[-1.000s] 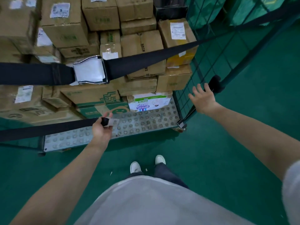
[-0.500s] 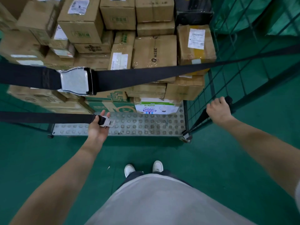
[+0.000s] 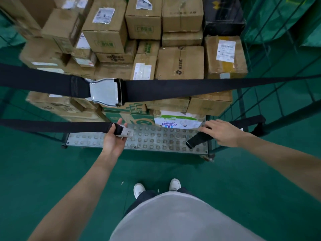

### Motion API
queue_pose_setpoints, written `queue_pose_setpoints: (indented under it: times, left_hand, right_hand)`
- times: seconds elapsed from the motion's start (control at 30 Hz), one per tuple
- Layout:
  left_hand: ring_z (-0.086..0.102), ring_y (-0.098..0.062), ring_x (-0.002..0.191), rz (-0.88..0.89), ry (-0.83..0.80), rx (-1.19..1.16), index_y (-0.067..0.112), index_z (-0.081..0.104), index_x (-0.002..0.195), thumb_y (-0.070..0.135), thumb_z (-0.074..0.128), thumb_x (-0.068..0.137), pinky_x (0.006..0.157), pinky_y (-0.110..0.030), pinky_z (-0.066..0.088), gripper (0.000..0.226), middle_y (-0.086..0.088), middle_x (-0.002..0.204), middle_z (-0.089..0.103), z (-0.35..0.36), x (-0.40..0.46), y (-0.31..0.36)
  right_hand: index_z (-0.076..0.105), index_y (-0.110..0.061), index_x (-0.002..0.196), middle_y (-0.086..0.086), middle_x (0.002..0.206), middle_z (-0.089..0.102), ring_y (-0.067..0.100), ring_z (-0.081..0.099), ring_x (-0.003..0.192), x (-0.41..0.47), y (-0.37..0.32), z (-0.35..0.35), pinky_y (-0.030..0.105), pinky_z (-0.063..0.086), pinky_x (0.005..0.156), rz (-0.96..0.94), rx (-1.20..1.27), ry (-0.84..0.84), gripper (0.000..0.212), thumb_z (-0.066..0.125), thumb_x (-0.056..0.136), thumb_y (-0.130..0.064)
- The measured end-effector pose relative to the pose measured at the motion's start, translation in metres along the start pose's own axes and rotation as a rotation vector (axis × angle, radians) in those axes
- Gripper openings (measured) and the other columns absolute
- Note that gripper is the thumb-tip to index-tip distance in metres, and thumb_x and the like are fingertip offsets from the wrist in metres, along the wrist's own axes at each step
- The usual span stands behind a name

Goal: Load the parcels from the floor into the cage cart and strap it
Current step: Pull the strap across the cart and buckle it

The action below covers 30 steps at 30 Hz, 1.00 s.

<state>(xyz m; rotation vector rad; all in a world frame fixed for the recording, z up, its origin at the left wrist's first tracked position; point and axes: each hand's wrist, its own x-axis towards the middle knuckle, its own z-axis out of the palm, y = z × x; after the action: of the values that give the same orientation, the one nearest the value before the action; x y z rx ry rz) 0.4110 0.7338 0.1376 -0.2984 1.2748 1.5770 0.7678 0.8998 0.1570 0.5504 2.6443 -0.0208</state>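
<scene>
1. Cardboard parcels (image 3: 178,63) stacked in cage cart (image 3: 173,141); stiff, likely heavy; upper strap (image 3: 191,86) buckled across.
2. Lower strap (image 3: 57,125) limp webbing; best held near metal tongue (image 3: 126,132); left hand (image 3: 114,138) curled round it.
3. Right hand (image 3: 221,132) on loose mate end (image 3: 197,139); fingers fairly straight, grip unclear.

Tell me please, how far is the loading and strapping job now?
Done: parcels are stacked in the cage cart, and the upper strap is buckled. In hand: the left hand holds the lower strap's metal tongue; the right hand is on the other strap end. Left: joining these two.
</scene>
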Motion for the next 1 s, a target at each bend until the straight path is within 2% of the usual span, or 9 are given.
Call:
queue_pose_setpoints:
  times: [0.1,0.2,0.37,0.47,0.53,0.6,0.8,0.87,1.0]
  left_hand:
    - [0.060,-0.014,0.094,-0.006,-0.016,0.008,0.018,0.067,0.112,0.032,0.034,0.107,0.082,-0.027,0.051,0.036,-0.005,0.110,0.062,-0.001,-0.006,0.007]
    - [0.063,-0.012,0.092,-0.005,-0.041,0.016,0.016,0.067,0.113,0.031,0.036,0.107,0.086,-0.028,0.050,0.035,-0.003,0.108,0.064,-0.007,-0.011,0.021]
    - [0.062,-0.013,0.101,0.017,-0.088,0.058,0.013,0.057,0.127,0.022,0.049,0.103,0.092,-0.029,0.048,0.027,-0.001,0.111,0.065,-0.031,-0.025,0.060]
    - [0.060,-0.014,0.096,0.007,-0.098,0.104,0.015,0.058,0.121,0.020,0.050,0.102,0.080,-0.028,0.049,0.021,0.000,0.105,0.064,-0.051,-0.035,0.089]
    - [0.061,-0.016,0.091,-0.014,-0.133,0.124,0.016,0.061,0.106,0.019,0.048,0.103,0.074,-0.027,0.049,0.014,-0.001,0.099,0.064,-0.068,-0.044,0.110]
    - [0.059,-0.015,0.081,-0.017,-0.157,0.129,0.016,0.061,0.096,0.017,0.047,0.103,0.071,-0.026,0.048,0.015,0.000,0.092,0.063,-0.086,-0.054,0.131]
    - [0.057,-0.014,0.080,-0.066,-0.229,0.113,0.012,0.064,0.097,0.011,0.055,0.099,0.060,-0.021,0.053,0.009,-0.002,0.095,0.065,-0.127,-0.074,0.169]
    - [0.056,-0.013,0.075,-0.083,-0.266,0.088,0.008,0.064,0.095,0.008,0.057,0.097,0.059,-0.019,0.056,0.008,-0.004,0.087,0.066,-0.126,-0.084,0.172]
    - [0.058,-0.006,0.057,-0.084,-0.311,0.214,0.006,0.062,0.100,0.008,0.065,0.091,0.051,-0.017,0.051,0.010,-0.001,0.072,0.065,-0.109,-0.093,0.161]
  right_hand:
    - [0.049,-0.014,0.140,0.008,0.113,0.057,0.023,0.059,0.093,0.006,-0.025,-0.012,0.031,0.048,0.079,-0.124,0.072,0.207,0.071,0.068,0.074,0.003]
    - [0.055,-0.012,0.133,0.004,0.100,0.059,0.019,0.058,0.080,0.020,-0.064,-0.026,0.031,0.053,0.069,-0.185,0.138,0.292,0.073,0.074,0.065,0.003]
    - [0.062,-0.017,0.121,-0.003,0.096,0.065,0.016,0.065,0.085,0.049,-0.150,-0.059,0.029,0.053,0.075,-0.098,0.170,0.473,0.080,0.088,0.045,-0.010]
    - [0.060,-0.017,0.120,-0.004,0.091,0.063,0.018,0.062,0.081,0.065,-0.200,-0.072,0.029,0.039,0.077,-0.044,0.160,0.504,0.083,0.088,0.042,-0.013]
    - [0.056,-0.015,0.122,0.000,0.091,0.064,0.022,0.061,0.081,0.074,-0.230,-0.078,0.031,0.033,0.074,-0.010,0.193,0.544,0.083,0.084,0.044,-0.007]
    - [0.056,-0.013,0.121,0.006,0.097,0.066,0.026,0.060,0.088,0.082,-0.256,-0.089,0.034,0.040,0.076,0.072,0.270,0.609,0.080,0.077,0.046,0.003]
    - [0.054,-0.009,0.135,0.019,0.109,0.060,0.042,0.058,0.100,0.085,-0.276,-0.141,0.048,0.045,0.080,0.360,0.506,0.682,0.084,0.061,0.056,0.021]
    - [0.045,-0.020,0.142,0.009,0.104,0.054,0.035,0.052,0.097,0.077,-0.273,-0.156,0.043,0.042,0.074,0.355,0.538,0.688,0.094,0.059,0.059,0.021]
    - [0.028,-0.066,0.137,-0.016,0.091,0.033,0.019,0.041,0.078,0.063,-0.266,-0.177,0.042,0.040,0.063,0.308,0.718,0.586,0.107,0.046,0.073,0.018]
